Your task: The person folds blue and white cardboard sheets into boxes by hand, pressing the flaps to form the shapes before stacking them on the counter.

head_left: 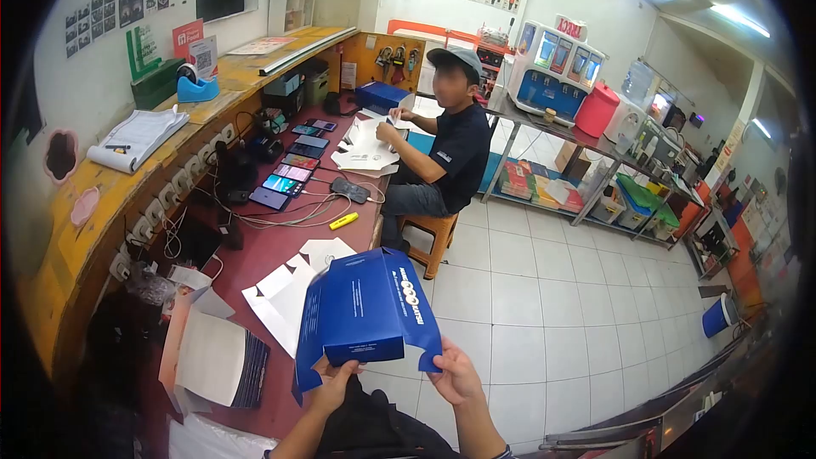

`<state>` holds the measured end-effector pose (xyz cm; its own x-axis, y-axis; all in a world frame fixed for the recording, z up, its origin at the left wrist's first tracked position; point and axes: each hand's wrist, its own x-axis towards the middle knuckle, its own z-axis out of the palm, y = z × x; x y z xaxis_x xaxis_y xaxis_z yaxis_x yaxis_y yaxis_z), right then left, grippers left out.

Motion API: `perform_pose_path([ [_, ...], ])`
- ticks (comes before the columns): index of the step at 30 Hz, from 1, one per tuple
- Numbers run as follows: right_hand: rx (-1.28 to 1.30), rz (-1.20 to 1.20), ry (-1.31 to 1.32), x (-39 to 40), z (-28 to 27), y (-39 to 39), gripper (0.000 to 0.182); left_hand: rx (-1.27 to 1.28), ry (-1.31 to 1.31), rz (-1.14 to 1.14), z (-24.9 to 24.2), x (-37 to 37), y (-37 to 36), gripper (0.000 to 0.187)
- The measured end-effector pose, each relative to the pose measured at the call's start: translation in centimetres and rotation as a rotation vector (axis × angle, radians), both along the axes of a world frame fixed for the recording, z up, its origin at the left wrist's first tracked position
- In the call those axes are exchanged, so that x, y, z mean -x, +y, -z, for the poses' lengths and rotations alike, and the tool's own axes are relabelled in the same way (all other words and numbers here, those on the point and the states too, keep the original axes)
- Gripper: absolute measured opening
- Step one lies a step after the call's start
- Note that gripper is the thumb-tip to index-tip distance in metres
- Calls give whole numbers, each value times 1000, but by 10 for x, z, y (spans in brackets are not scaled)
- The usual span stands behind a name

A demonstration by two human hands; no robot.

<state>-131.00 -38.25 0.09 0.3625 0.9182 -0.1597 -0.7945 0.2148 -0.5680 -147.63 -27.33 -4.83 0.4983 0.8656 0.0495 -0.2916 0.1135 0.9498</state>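
Observation:
A partly folded blue cardboard box (361, 302) with white and yellow print is held out in front of my body, over the table's edge. My left hand (333, 385) grips its near left corner, thumb up against the front wall; the other fingers are mostly hidden beneath the card. With my right hand (457, 374) I pinch the side flap at the near right corner. The long printed flap on the right stands out from the box. Just behind the box lie flat white cardboard blanks (285, 289), partly covered by it.
A stack of folded boxes in a carton (217, 348) stands at the left. Several phones (293, 172), cables and a yellow highlighter (343, 221) lie on the red table (255, 242). Across from me a seated person (455, 136) handles white cardboard. An orange stool (433, 242) stands beside the table.

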Motion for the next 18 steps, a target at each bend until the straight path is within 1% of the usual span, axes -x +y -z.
perform_pose_path([
  [1,3,-3,-1,7,-3,-1,13,3,-1,-3,-1,-3,-5,19],
  [3,63,530,-666,30,0,7,19,-175,-118,-95,-3,-13,-16,27],
  [4,-41,663,-707,43,17,13,22,-242,-222,-2,7,-17,-21,38],
  [5,-13,782,-603,61,17,19,21,-239,-225,-3,5,-21,-26,38],
  [7,47,642,-326,82,17,18,19,-433,-217,-113,-5,-30,-36,45],
  [8,50,651,-334,78,17,17,19,-349,-199,-83,-10,-29,-38,46],
  [9,57,554,-223,73,18,17,19,-346,-204,-77,-13,-28,-36,46],
  [10,59,449,-109,68,20,18,19,-262,-175,13,-15,-25,-30,45],
  [11,56,437,-106,61,24,17,19,-180,-143,93,-17,-20,-25,44],
  [12,6,342,19,50,28,14,18,-166,-86,150,-17,-15,-20,46],
  [13,-41,240,144,42,28,12,17,-170,-80,122,-20,-10,-18,46],
  [14,-82,207,181,34,25,14,24,244,-496,205,-25,-7,-15,50],
  [15,-81,208,173,34,20,16,24,672,-912,301,-32,-9,-13,56],
  [16,-21,272,2,36,14,14,26,796,-806,224,-54,-7,-9,59],
  [17,43,338,-166,39,12,11,28,812,-806,244,-41,-8,-4,59],
  [18,64,394,-307,42,14,10,25,809,-814,370,-19,-7,7,56],
])
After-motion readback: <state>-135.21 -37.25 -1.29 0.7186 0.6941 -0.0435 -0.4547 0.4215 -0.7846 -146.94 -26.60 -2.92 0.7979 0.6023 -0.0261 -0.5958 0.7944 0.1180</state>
